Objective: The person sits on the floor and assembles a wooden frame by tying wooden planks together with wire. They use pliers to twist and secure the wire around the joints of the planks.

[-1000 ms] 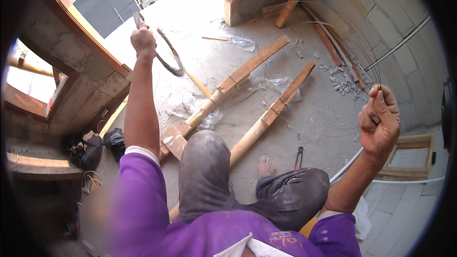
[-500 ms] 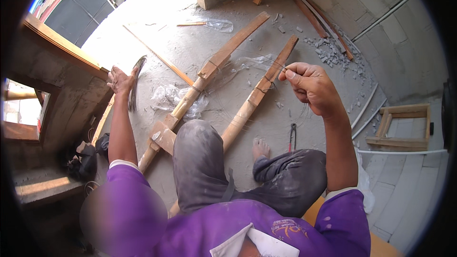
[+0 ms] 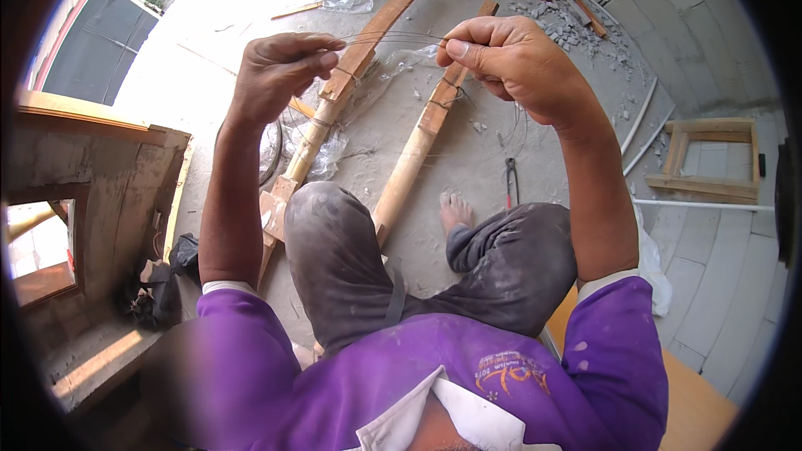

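Note:
My left hand (image 3: 284, 71) and my right hand (image 3: 518, 63) are raised in front of me at about the same height. Both are closed in a pinch on thin dark wire (image 3: 393, 32), whose strands span the gap between them in a slight arch. Loose wire ends hang below my right hand. Beneath the wire lie two long wooden poles, a left pole (image 3: 311, 138) and a right pole (image 3: 407, 167), each joined to a flat timber and bound with wire. Partly behind my left forearm shows a dark bundle of wire (image 3: 271, 154).
Pincers (image 3: 511, 179) with a red handle lie by my bare foot (image 3: 455, 210). Clear plastic sheeting (image 3: 347, 2) is on the dusty floor, and rubble (image 3: 568, 29) lines the right wall. A wooden frame (image 3: 710, 159) stands at the right; a black bag (image 3: 185, 252) sits at the left.
My left hand has come from the wire bundle at the left, up and inward, and now grips the wire's other end. My right hand has moved up and slightly left, still pinching wire.

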Demonstrator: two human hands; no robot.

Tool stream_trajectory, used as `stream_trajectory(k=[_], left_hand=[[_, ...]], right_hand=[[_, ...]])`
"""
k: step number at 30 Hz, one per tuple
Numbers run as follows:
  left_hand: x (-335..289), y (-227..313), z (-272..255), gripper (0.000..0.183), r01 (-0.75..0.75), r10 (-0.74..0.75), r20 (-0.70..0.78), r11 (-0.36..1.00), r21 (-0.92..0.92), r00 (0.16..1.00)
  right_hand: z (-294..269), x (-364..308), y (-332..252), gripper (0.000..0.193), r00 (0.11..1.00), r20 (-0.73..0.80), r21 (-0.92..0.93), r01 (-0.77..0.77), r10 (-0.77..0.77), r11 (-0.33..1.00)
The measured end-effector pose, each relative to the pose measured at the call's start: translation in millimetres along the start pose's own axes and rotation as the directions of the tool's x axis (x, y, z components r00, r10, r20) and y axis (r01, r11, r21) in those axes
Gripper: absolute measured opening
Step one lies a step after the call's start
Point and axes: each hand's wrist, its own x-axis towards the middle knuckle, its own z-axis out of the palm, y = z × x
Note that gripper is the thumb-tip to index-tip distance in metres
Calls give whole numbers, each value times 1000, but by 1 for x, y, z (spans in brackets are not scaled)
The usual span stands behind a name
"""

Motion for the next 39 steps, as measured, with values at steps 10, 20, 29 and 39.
stream_trajectory(k=[10,20,29,39], left_hand=[[-45,11,-100,18,102,-73,-85,901,421,994],[-70,-1,-264,24,337,225,-615,671,660,756],[-93,-77,-252,25,393,-381,-603,912,-119,701],[9,-37,31,33,320,-485,-106,710,-627,868]], right_hand=[[-29,-6,15,26,999,15,-84,-38,39,996],[-94,-13,70,21,988,64,214,-148,138,966],[-78,6,107,17,976,-4,477,-189,218,858],[10,31,67,17,961,-84,587,-167,265,792]])
